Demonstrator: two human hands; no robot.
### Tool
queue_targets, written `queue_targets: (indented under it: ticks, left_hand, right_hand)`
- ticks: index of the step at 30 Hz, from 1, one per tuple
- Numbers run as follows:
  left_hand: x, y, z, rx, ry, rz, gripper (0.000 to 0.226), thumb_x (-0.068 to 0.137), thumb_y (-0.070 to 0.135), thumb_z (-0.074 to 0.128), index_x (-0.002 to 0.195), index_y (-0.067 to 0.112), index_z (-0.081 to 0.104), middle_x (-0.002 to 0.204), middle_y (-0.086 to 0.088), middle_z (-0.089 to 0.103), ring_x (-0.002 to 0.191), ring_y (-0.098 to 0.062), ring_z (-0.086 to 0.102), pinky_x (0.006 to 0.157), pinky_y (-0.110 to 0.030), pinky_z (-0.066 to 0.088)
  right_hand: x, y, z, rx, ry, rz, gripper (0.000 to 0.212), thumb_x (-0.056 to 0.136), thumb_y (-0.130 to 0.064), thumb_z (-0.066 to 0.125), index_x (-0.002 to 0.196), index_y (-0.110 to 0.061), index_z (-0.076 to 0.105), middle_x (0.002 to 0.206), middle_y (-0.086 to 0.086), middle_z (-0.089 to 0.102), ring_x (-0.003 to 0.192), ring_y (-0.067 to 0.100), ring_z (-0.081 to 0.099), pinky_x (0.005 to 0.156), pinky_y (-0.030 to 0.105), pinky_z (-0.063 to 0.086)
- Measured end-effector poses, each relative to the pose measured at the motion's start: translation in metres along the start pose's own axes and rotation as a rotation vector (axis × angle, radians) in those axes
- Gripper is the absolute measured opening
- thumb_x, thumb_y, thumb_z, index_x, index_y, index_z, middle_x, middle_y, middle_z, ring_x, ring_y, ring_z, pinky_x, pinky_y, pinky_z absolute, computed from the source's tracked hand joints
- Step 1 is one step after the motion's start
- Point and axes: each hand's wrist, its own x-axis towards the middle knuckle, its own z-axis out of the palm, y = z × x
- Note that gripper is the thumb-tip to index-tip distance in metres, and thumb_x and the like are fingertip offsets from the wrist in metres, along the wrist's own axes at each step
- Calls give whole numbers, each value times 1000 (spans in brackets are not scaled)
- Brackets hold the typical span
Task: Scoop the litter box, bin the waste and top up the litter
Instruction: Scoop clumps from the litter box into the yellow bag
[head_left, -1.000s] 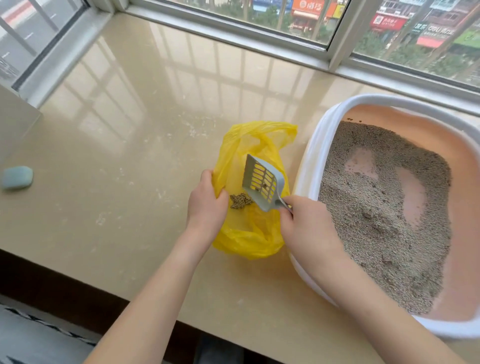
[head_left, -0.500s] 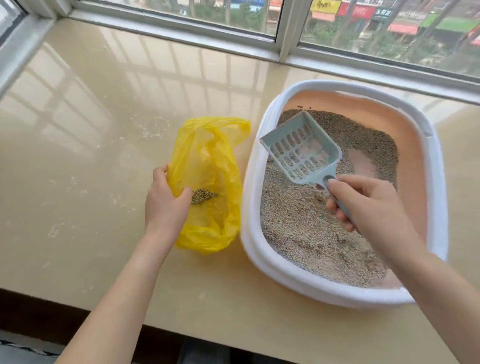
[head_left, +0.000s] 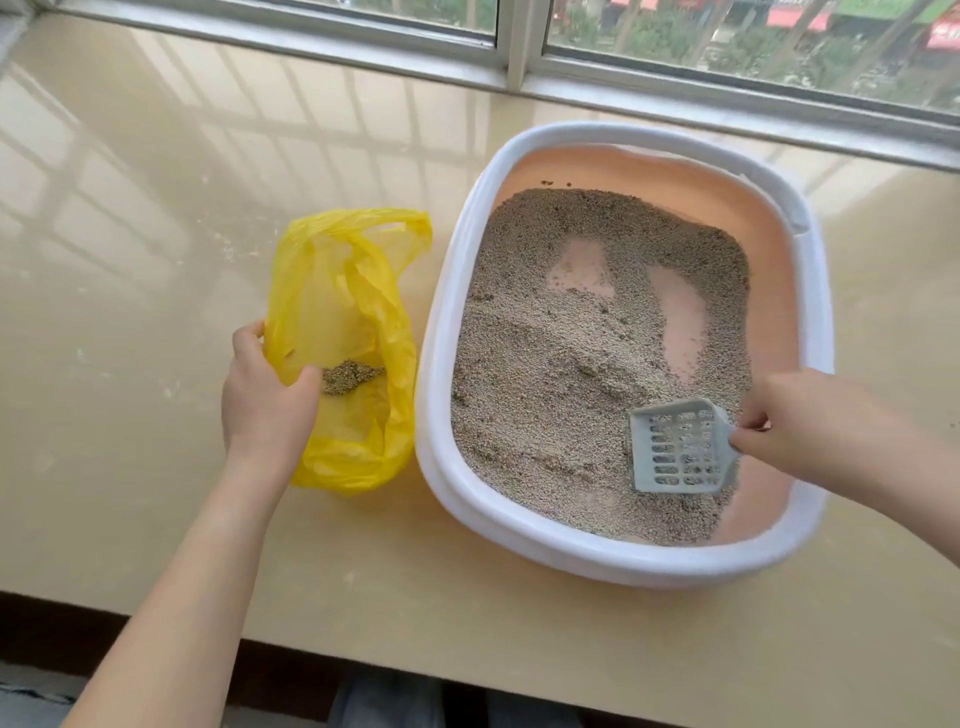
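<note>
A white-rimmed litter box (head_left: 441, 322) with a pink inside stands on the beige sill, holding grey litter (head_left: 545, 364) with two bare patches near its far side. My right hand (head_left: 795, 415) grips the handle of a grey slotted scoop (head_left: 678, 449), whose blade lies in the litter at the box's near right. Left of the box lies an open yellow plastic bag (head_left: 343, 291) with a small clump of dirty litter (head_left: 348, 375) inside. My left hand (head_left: 262, 395) holds the bag's near-left edge open.
The window frame (head_left: 519, 57) runs along the far side of the sill. The sill's front edge (head_left: 467, 670) drops off near me. Litter dust speckles the sill (head_left: 156, 260) left of the bag.
My right hand carried the scoop from over the bag, across the box rim, and down into the litter at the near right. My left hand kept holding the bag.
</note>
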Motion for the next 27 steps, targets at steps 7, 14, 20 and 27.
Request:
queue_targets:
  ticks: [7, 14, 20, 27]
  left_hand:
    - [-5, -2, 1, 11, 7, -15, 54, 85, 15, 58, 135, 12, 37, 126, -14, 54, 108, -33, 50, 80, -33, 34]
    - [-6, -1, 2, 4, 1, -23, 55, 86, 15, 58, 136, 12, 36, 127, -13, 53, 110, -32, 50, 82, -33, 34]
    - [-3, -1, -2, 1, -5, -17, 54, 85, 14, 57, 136, 13, 37, 128, -11, 53, 110, -30, 50, 80, -29, 32]
    - [1, -6, -5, 14, -17, 1, 53, 85, 13, 56, 135, 13, 37, 132, -11, 50, 111, -31, 50, 81, -31, 33]
  right_hand:
    - [1, -32, 15, -46, -45, -75, 44, 90, -32, 55, 53, -13, 40, 50, -4, 43, 48, 14, 42, 43, 22, 32]
    - [3, -74, 43, 337, -21, -101, 44, 90, -32, 59, 53, -9, 50, 42, -1, 36, 41, 15, 34, 42, 27, 28]
    - [18, -126, 51, 492, 55, -85, 31, 96, -34, 51, 75, -19, 69, 50, -7, 49, 47, 10, 46, 47, 25, 34]
    - [42, -142, 48, 580, 13, 41, 29, 98, -34, 45, 79, -19, 62, 65, 5, 62, 62, 20, 64, 64, 35, 54]
